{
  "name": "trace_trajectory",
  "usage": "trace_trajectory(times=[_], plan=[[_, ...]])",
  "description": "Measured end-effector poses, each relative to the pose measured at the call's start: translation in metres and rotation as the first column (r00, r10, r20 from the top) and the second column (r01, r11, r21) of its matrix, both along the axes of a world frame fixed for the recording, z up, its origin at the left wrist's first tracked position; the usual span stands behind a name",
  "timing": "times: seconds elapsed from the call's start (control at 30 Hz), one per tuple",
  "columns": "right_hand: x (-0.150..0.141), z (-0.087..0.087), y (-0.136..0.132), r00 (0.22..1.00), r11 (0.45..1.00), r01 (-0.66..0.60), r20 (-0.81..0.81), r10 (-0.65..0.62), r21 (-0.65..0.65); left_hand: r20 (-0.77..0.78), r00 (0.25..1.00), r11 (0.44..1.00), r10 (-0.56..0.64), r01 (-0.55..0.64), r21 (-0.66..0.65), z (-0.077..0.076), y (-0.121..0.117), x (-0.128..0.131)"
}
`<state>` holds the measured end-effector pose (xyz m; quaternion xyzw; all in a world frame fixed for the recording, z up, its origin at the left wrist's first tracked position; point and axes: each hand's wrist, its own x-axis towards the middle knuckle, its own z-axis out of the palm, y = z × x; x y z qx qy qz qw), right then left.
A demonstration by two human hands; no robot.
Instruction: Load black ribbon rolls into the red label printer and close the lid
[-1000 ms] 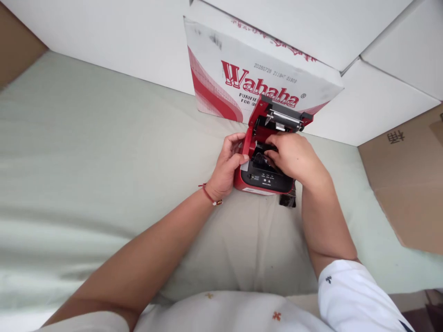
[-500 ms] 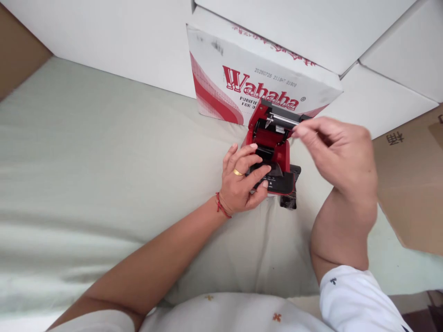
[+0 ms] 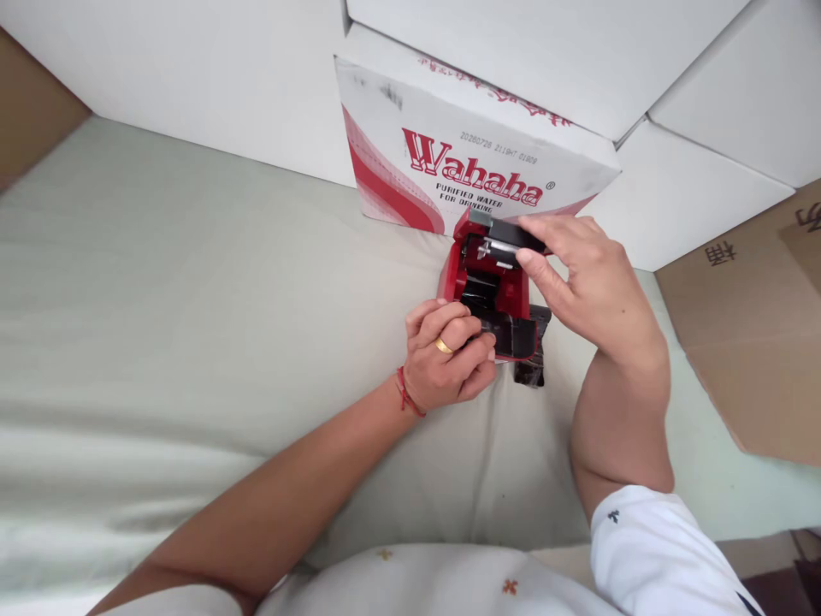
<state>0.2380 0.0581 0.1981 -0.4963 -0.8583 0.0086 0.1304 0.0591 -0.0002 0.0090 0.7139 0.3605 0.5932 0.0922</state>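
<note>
A small red and black machine (image 3: pixel 452 278) with its hinged lid raised stands before me; rollers and dark shiny film show inside. My right hand (image 3: pixel 587 274) grips the right end of the black lid (image 3: pixel 510 235) between thumb and fingers. A silvery rod (image 3: pixel 493 250) lies along the lid's underside. Curled over the front left corner of the machine, my left hand (image 3: pixel 449 351) presses its fingertips at the front edge. Dark film (image 3: pixel 504 329) spreads over the front panel beside those fingertips; whether they pinch it is hidden. A black shiny piece (image 3: pixel 529 370) sticks out at the machine's right.
Right behind the machine stands a white and red water carton (image 3: pixel 385 145). White boxes (image 3: pixel 192 77) form a wall along the back. A brown cardboard box (image 3: pixel 750 342) stands at the right, and another brown surface (image 3: pixel 38 103) at the far left. Pale green cloth (image 3: pixel 224 282) covers the surface.
My right hand has moved left and its fingers have closed on the lid, which sits lower. My left fingers have curled in, and dark film covers the front panel's markings.
</note>
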Motion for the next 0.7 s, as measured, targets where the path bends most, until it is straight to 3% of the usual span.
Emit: trace_trajectory(times=[0.07,0.2,0.4,0.53,0.7], plan=[[0.002,0.007,-0.009,0.999,0.999,-0.027,0.026,0.028,-0.031,0.003,1.0,0.997,0.022,-0.022,0.071,0.0,0.0,0.0],[0.004,0.008,-0.018,0.988,0.984,-0.114,0.084,0.126,-0.14,0.029,0.999,0.999,-0.021,0.02,0.025,0.001,0.0,0.001],[-0.009,0.008,-0.02,0.963,0.956,-0.079,0.228,0.147,-0.284,-0.033,0.978,0.955,0.204,-0.192,0.227,0.004,0.0,0.003],[-0.025,0.011,-0.024,0.927,0.956,-0.015,0.354,0.123,-0.293,-0.061,0.971,0.961,0.231,-0.218,0.169,0.003,-0.002,0.004],[-0.029,0.011,-0.026,0.902,0.96,-0.006,0.412,0.126,-0.282,0.011,0.991,0.988,0.135,-0.135,0.076,0.016,-0.003,-0.002]])
